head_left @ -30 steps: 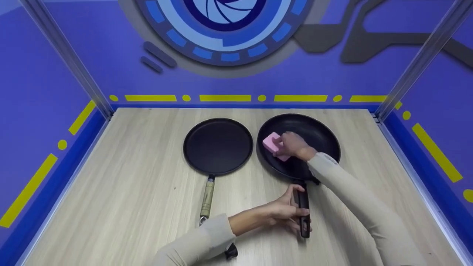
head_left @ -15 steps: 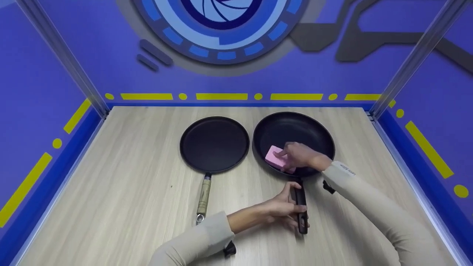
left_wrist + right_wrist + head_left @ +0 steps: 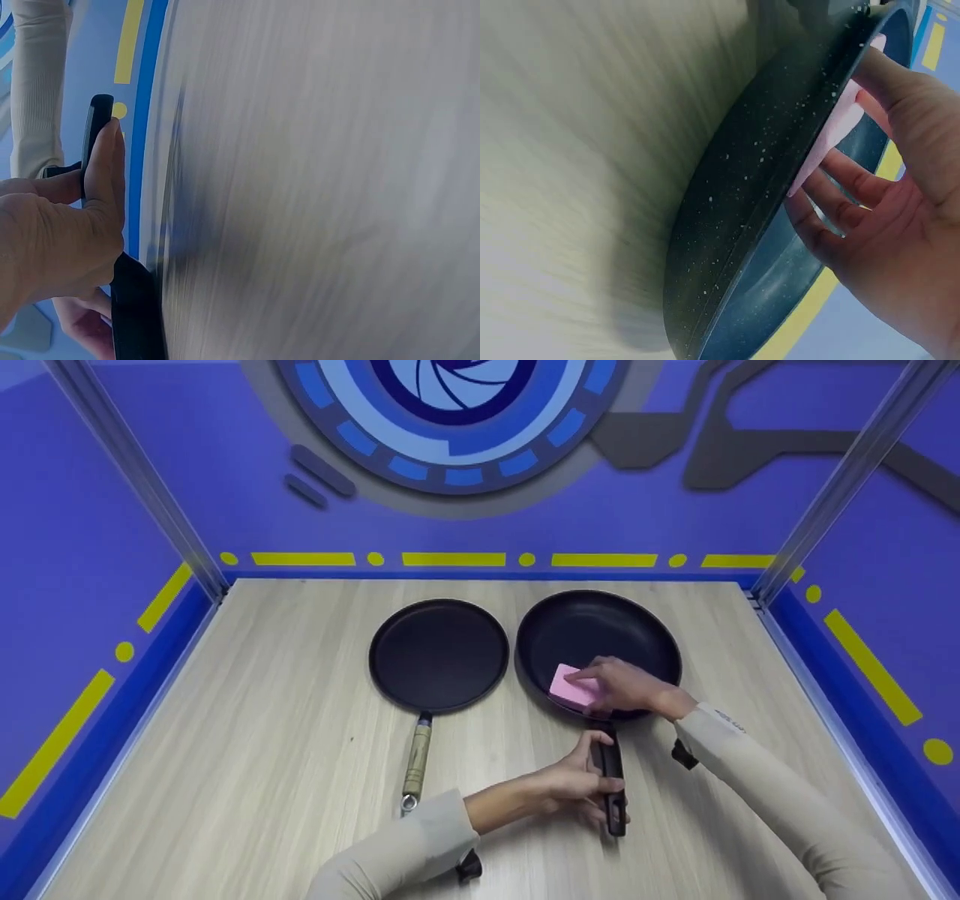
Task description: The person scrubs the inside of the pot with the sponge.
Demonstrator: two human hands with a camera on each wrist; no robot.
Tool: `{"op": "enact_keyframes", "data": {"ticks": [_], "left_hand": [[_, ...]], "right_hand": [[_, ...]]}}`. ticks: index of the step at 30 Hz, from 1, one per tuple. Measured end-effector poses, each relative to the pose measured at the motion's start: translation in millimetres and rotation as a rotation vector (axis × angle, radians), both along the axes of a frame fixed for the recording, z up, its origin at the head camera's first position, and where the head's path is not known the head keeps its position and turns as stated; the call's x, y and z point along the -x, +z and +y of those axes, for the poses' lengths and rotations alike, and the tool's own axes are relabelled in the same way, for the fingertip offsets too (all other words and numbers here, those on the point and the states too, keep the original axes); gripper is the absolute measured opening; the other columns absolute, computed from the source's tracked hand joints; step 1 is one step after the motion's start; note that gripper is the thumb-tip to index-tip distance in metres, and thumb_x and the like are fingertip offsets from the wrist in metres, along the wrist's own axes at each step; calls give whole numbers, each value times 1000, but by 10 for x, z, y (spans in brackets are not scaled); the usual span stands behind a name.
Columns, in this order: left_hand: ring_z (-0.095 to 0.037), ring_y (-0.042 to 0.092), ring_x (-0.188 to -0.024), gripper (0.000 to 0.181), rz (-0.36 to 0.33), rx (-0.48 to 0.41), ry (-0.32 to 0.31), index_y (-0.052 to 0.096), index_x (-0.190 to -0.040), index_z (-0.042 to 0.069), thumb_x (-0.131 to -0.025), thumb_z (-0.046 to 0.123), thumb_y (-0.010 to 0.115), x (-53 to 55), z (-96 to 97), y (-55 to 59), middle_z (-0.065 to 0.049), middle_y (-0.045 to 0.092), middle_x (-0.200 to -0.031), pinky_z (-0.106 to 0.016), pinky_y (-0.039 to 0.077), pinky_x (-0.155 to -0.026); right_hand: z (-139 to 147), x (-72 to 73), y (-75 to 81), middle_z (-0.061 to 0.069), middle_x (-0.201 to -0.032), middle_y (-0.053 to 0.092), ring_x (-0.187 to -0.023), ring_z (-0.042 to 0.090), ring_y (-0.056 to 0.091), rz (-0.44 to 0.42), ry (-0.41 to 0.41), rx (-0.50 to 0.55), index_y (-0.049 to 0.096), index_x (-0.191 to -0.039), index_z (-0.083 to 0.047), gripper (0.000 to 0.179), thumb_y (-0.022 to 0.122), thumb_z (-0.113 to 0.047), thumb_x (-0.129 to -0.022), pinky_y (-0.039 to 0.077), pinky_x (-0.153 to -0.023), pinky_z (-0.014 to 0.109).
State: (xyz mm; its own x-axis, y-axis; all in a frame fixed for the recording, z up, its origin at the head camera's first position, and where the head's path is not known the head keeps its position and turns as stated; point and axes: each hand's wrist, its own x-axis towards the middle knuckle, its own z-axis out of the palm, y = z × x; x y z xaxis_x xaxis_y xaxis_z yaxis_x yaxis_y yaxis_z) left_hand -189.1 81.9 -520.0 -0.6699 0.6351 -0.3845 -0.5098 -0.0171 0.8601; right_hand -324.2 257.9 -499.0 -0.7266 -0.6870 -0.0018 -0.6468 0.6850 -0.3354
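A deep black frying pan (image 3: 600, 622) stands on the right half of the table, its speckled outer wall (image 3: 727, 195) showing in the right wrist view. My left hand (image 3: 574, 784) grips its black handle (image 3: 614, 765), thumb on one side and fingers round the other; the left wrist view shows the same hand (image 3: 60, 232) from the side. Inside the pan, at the near left of its floor, my right hand (image 3: 626, 686) holds a pink sponge (image 3: 574, 686) between thumb and fingers. In the right wrist view the rim partly hides the sponge (image 3: 832, 131).
To the left lies a flat round black pan (image 3: 439, 656) with a wood-look handle (image 3: 418, 757) pointing toward me. My left sleeve (image 3: 405, 847) passes over the table (image 3: 247, 720) near that handle's end. Blue panels (image 3: 187, 495) enclose the table at the back and sides.
My right hand has drawn the sponge toward me, from the pan's left side to the near edge by the handle. The left hand keeps its grip on the handle.
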Motion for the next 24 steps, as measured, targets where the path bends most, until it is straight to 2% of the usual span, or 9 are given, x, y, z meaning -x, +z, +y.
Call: {"op": "enact_keyframes", "data": {"ticks": [4, 8, 10, 18, 21, 24], "left_hand": [[-56, 68, -99, 48, -9, -2, 0, 35, -124, 28, -99, -4, 60, -36, 11, -26, -21, 72, -90, -50, 66, -76], [-58, 67, -101, 48, -35, -18, 7, 35, -124, 27, -99, -5, 59, -47, 17, -37, -21, 70, -92, -55, 64, -81], [-59, 66, -102, 48, -37, -19, 11, 35, -125, 28, -99, -5, 59, -38, 18, -38, -23, 71, -92, -55, 64, -81], [-55, 69, -98, 49, -9, -5, 10, 35, -124, 28, -98, -4, 61, 25, -2, -13, -27, 73, -92, -52, 66, -76], [-54, 70, -99, 49, -10, -5, 2, 34, -125, 29, -98, -4, 61, 25, -1, -12, -28, 73, -93, -51, 66, -77], [-53, 70, -99, 50, -1, 5, -2, 34, -124, 29, -98, -3, 62, 15, 3, -17, -24, 74, -91, -49, 66, -75]], "right_hand": [[64, -37, -17, 16, -110, 73, -102, 33, 65, 10, -33, 34, 72, -125, -9, 55, 92, -24, -75, 58, -89, 50], [152, -34, -10, 17, -104, 72, -95, 32, 64, 34, -84, 114, 72, -121, -6, 54, 92, -25, -75, 54, -79, 39], [196, -15, 22, 20, -105, 72, -94, 33, 63, 52, -119, 151, 72, -121, -4, 53, 91, -24, -75, 52, -78, 37], [375, 95, 181, 26, -115, 72, -101, 42, 62, 110, -254, 246, 71, -121, -1, 50, 88, -15, -75, 50, -89, 52], [466, 96, 222, 29, -114, 69, -101, 44, 59, 121, -342, 272, 70, -122, 0, 52, 86, -16, -76, 48, -87, 50], [559, 85, 264, 31, -111, 65, -101, 45, 56, 119, -425, 295, 69, -125, -1, 54, 86, -18, -77, 45, -84, 46]]}}
